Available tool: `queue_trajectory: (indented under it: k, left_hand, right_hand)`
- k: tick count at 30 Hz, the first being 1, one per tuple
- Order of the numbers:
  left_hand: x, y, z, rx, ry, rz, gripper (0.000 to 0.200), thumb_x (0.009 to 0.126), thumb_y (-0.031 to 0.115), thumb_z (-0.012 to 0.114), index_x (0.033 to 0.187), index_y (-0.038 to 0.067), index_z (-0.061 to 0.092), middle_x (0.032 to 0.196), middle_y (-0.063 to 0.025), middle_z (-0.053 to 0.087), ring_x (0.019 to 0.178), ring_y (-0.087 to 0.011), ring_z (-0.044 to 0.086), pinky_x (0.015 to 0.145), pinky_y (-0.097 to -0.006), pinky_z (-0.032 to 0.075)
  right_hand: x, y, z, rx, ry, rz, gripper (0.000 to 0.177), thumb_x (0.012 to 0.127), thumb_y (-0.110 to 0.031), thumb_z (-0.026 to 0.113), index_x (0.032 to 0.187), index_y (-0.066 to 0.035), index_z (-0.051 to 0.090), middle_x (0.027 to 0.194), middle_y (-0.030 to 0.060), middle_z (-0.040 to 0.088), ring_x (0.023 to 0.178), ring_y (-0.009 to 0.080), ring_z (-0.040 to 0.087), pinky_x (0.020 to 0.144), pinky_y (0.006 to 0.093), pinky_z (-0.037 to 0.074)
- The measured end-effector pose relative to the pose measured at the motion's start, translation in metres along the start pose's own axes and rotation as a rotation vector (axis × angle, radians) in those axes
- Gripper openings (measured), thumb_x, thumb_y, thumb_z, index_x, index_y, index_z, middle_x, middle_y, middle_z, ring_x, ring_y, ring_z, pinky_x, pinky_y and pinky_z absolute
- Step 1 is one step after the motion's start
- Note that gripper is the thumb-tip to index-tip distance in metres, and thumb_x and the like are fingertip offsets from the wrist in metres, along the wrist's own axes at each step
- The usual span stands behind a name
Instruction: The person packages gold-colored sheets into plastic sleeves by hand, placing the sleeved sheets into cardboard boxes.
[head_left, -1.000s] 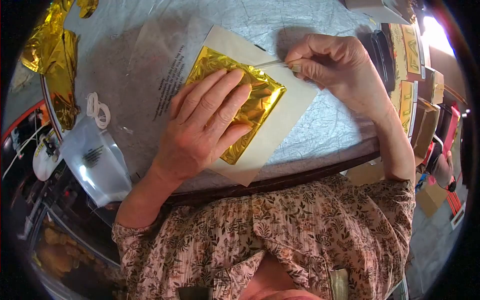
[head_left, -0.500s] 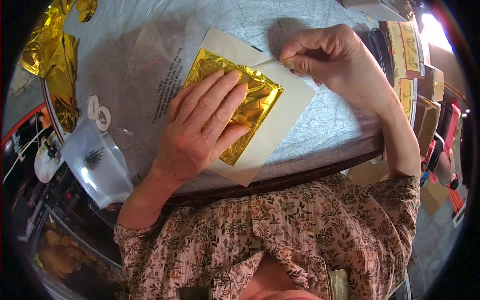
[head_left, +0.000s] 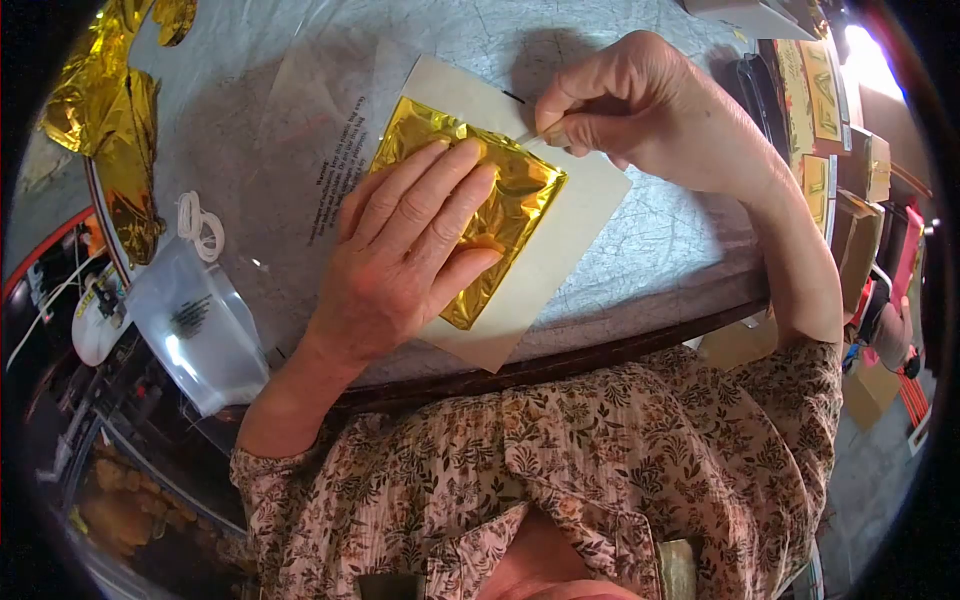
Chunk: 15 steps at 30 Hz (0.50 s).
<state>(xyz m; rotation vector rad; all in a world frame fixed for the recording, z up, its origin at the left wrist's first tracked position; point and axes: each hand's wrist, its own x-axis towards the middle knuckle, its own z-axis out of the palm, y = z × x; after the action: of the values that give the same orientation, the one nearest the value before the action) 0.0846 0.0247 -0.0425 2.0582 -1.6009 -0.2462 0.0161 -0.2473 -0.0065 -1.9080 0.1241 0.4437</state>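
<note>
My left hand (head_left: 405,245) lies flat, fingers stretched out, pressing on a square of shiny gold foil (head_left: 520,215). What is under the palm is hidden. The foil rests on a larger pale card sheet (head_left: 590,205), tilted on the table. At the foil's upper edge my right hand (head_left: 620,110) pinches a thin pale strip (head_left: 526,139) between thumb and forefinger. The strip's near end touches or nearly touches the foil's edge; its exact kind cannot be made out. A clear plastic bag (head_left: 320,90) with printed warning text spreads beside the foil.
Crumpled gold foil (head_left: 125,150) hangs at the table's left edge. Below it are a white coil of cord (head_left: 203,230) and a clear plastic pouch (head_left: 195,325). Boxes (head_left: 825,110) stand to the right, by a dark flat object (head_left: 755,95). The table's edge (head_left: 600,350) runs before my body.
My right hand has moved left and closer to the foil's upper edge, so less of the pale strip shows. My left hand and the foil have stayed in place.
</note>
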Motion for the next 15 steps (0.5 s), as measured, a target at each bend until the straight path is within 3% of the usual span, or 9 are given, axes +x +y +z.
queue_trajectory:
  k: [7, 9, 11, 13, 15]
  left_hand:
    - [-0.001, -0.001, 0.003, 0.001, 0.016, -0.004, 0.062, 0.081, 0.024, 0.082, 0.137, 0.006, 0.061, 0.143, -0.0080, 0.058, 0.131, -0.0246, 0.056, 0.108, -0.0405, 0.042]
    - [0.000, -0.001, 0.003, 0.006, 0.020, -0.008, 0.062, 0.081, 0.024, 0.082, 0.136, 0.006, 0.061, 0.143, -0.0078, 0.059, 0.130, -0.0243, 0.056, 0.108, -0.0404, 0.042]
    - [0.000, 0.000, 0.003, 0.009, 0.021, -0.004, 0.061, 0.081, 0.024, 0.082, 0.136, 0.006, 0.062, 0.142, -0.0076, 0.059, 0.130, -0.0240, 0.056, 0.107, -0.0403, 0.042]
    - [0.000, 0.000, 0.002, 0.019, 0.021, -0.007, 0.061, 0.081, 0.024, 0.082, 0.136, 0.006, 0.062, 0.142, -0.0075, 0.059, 0.130, -0.0237, 0.057, 0.107, -0.0401, 0.042]
    - [0.000, 0.001, 0.003, 0.019, 0.022, -0.009, 0.061, 0.080, 0.024, 0.082, 0.136, 0.007, 0.062, 0.142, -0.0074, 0.059, 0.130, -0.0237, 0.057, 0.107, -0.0400, 0.042]
  right_hand:
    - [-0.012, 0.003, 0.002, -0.044, 0.065, 0.005, 0.008, 0.095, -0.006, 0.071, 0.099, 0.000, 0.075, 0.073, -0.0006, 0.067, 0.058, 0.0016, 0.052, 0.050, 0.0196, 0.040]
    - [-0.018, 0.014, 0.002, 0.031, 0.217, -0.003, 0.009, 0.096, -0.008, 0.070, 0.100, 0.000, 0.075, 0.072, 0.0001, 0.067, 0.057, 0.0010, 0.053, 0.049, 0.0180, 0.039]
    - [-0.019, 0.013, 0.003, 0.054, 0.213, -0.015, 0.011, 0.098, -0.008, 0.069, 0.100, 0.001, 0.074, 0.072, 0.0006, 0.067, 0.056, 0.0006, 0.052, 0.047, 0.0170, 0.037]
    - [-0.020, 0.007, 0.004, 0.065, 0.219, 0.029, 0.009, 0.095, -0.002, 0.067, 0.087, 0.001, 0.070, 0.070, -0.0019, 0.065, 0.060, 0.0026, 0.055, 0.053, 0.0224, 0.047]
    - [-0.019, 0.010, 0.006, 0.024, 0.230, 0.004, 0.007, 0.094, -0.002, 0.068, 0.088, 0.001, 0.070, 0.069, 0.0011, 0.065, 0.060, 0.0039, 0.055, 0.055, 0.0246, 0.048]
